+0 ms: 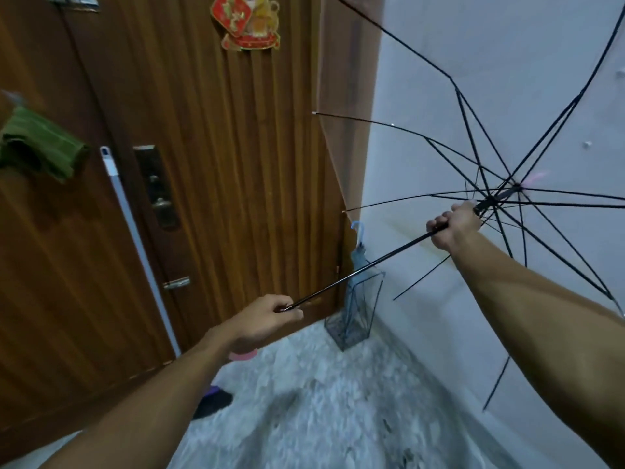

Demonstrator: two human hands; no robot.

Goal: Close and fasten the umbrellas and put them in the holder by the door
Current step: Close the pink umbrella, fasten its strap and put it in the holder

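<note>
Head view: two bare arms by a brown door [220, 147].
Open umbrella [473, 106]: clear canopy spread at right, shaft slanting down-left.
Left hand [267, 316]: clenched on the shaft's lower end.
Right hand [453, 228]: grasping the shaft near the rib hub.
Holder [355, 316]: wire, on the floor in the corner, a folded blue umbrella [359, 262] standing inside.

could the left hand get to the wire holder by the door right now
Probably not yet. The left hand is closed on the handle end of the open clear umbrella, whose shaft crosses in front of the wire holder. The floor before the holder looks free.
</note>
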